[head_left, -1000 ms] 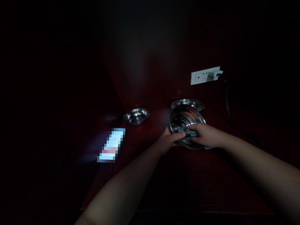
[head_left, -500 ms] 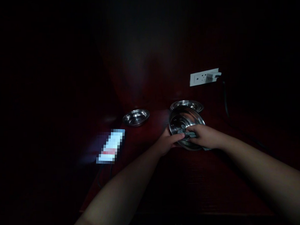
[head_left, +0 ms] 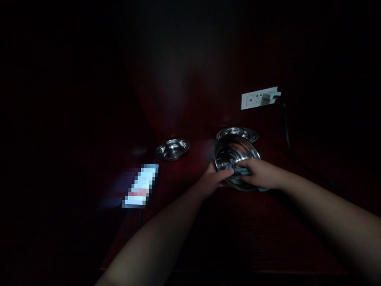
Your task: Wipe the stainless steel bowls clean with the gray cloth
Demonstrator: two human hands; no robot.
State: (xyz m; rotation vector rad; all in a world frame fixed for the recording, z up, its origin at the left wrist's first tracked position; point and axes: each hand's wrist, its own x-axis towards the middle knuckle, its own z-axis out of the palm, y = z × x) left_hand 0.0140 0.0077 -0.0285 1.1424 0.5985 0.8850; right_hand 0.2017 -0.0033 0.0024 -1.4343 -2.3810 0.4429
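A shiny steel bowl (head_left: 229, 146) is tilted toward me, its inside facing up and to me. My left hand (head_left: 211, 179) grips its near left rim, thumb over the edge and the other fingers hidden underneath. Inside the bowl, my right hand (head_left: 260, 172) is closed on a bunched grey-green patterned cloth (head_left: 241, 171), pressing it near the lower wall. Part of the cloth hangs below that hand. Just behind the held bowl, more steel dishes (head_left: 237, 131), apparently stacked, rest on the table and are partly covered by it.
A smaller steel bowl (head_left: 173, 149) sits on the dark red table (head_left: 253, 228) to the left. Nearer me lies a lit phone with a blurred screen (head_left: 140, 187), with a cable beside it. A wall socket (head_left: 259, 98) holds a white plug with a dark cord (head_left: 286, 125) running down right.
Almost nothing differs. Both hands, the bowl and the cloth keep nearly the same positions, with only a very slight shift of the right forearm.
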